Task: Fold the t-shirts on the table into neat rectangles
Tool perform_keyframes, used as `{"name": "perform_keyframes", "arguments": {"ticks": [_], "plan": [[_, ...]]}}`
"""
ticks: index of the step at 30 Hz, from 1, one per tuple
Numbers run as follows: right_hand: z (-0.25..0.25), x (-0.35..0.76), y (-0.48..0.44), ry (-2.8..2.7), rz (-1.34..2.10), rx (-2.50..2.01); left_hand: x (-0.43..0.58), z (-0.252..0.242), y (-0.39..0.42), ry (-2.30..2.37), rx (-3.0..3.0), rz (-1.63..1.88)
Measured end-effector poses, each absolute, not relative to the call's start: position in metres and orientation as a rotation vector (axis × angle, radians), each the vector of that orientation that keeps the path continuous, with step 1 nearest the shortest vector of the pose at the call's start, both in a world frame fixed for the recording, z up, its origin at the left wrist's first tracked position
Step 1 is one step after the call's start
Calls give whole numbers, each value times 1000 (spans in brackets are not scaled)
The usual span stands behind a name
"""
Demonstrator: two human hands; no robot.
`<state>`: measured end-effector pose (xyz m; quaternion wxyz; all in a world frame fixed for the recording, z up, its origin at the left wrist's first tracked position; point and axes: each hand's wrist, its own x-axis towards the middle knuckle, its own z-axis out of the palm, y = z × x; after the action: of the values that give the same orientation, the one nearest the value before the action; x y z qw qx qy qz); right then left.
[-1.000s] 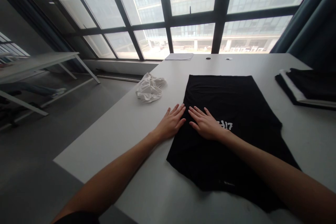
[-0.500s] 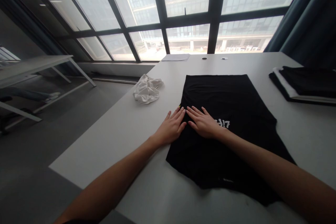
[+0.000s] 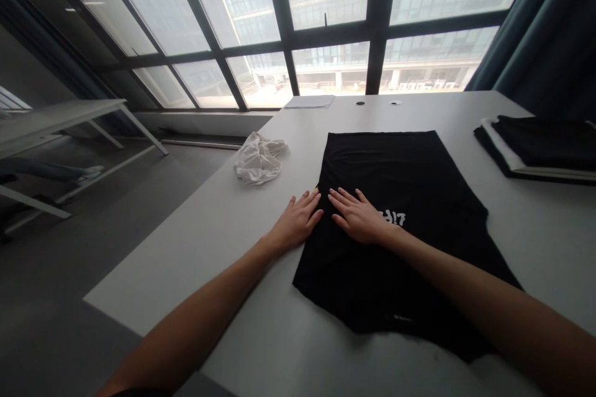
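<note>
A black T-shirt (image 3: 382, 167) lies spread on the white table (image 3: 195, 248), with white lettering partly covered by my right forearm. My left hand (image 3: 297, 221) rests flat at the shirt's left edge, fingers stretched and lying partly on the cloth. Just to its right, my right hand (image 3: 357, 217) lies palm down on the black fabric, fingers spread. A small yellowish spot shows at the shirt's edge by my left fingertips; I cannot make out what it is.
A crumpled white cloth (image 3: 261, 158) lies near the table's left edge. Folded black and white garments (image 3: 544, 142) are stacked at the right. White paper (image 3: 309, 102) lies at the far edge. Another table (image 3: 69, 113) stands left, with a person's leg beneath it.
My left hand has slid slightly left, widening the gap between the two hands. My right hand and the T-shirt stay nearly in place; the whole view has shifted a little.
</note>
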<state>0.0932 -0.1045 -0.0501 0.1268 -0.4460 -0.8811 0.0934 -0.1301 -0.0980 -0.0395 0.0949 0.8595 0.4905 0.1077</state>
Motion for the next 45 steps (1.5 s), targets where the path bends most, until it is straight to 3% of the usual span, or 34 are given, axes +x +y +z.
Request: {"name": "perform_keyframes", "arguments": {"ticks": [6,13,24,32,37,45], "plan": [[-52,94,-104,-2559,269,-1293,-128,-32,-101,1480,2566,574],[-49,94,-105,-2562,280,-1285,-113,-42,-122,1342,2684,191],[-55,96,-100,-2451,397,-1265,-101,-46,-146,1301,2764,157],[13,102,-112,-1923,583,-1190,-103,-25,-138,1241,2736,444],[45,157,-141,-1866,448,-1226,-99,-36,-140,1180,2732,299],[-13,273,-173,-1759,158,-1607,-96,-32,-128,1320,2689,536]]}}
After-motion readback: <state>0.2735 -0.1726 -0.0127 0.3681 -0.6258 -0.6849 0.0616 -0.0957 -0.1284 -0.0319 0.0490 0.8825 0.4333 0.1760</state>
